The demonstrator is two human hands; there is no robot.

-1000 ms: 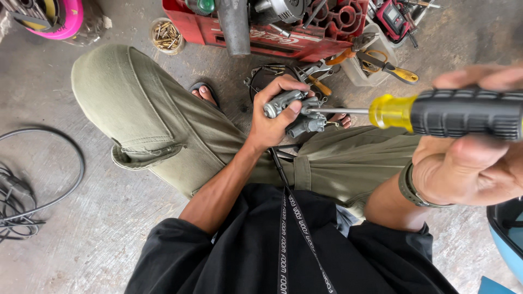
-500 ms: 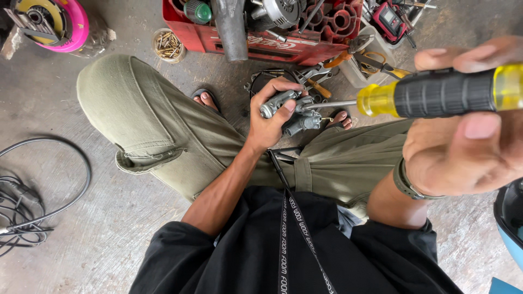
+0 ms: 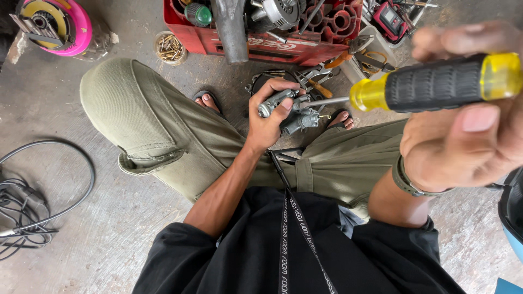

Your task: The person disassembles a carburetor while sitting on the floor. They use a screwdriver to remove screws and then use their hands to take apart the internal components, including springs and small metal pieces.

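Note:
My left hand (image 3: pixel 268 116) grips a small grey metal engine part, a carburetor (image 3: pixel 294 113), held out over my knees. My right hand (image 3: pixel 463 130) is close to the camera and wraps a screwdriver (image 3: pixel 436 86) with a black ribbed handle and yellow ends. Its steel shaft (image 3: pixel 326 101) runs left and its tip meets the carburetor. I sit in olive trousers (image 3: pixel 163 130) and a black shirt, with my sandalled feet on the concrete floor.
A red plastic crate (image 3: pixel 305 50) full of engine parts and tools stands ahead. Beside it sit a small tin of screws (image 3: pixel 170 48), loose pliers and screwdrivers (image 3: pixel 321 81). A pink round tool (image 3: pixel 54 24) lies top left, black cables (image 3: pixel 32 207) at left, a blue object (image 3: pixel 512 218) at right.
The view has shifted so the screwdriver handle sits higher and nearer the camera, tilted up to the right. My left hand keeps its hold on the carburetor, the tip still against it.

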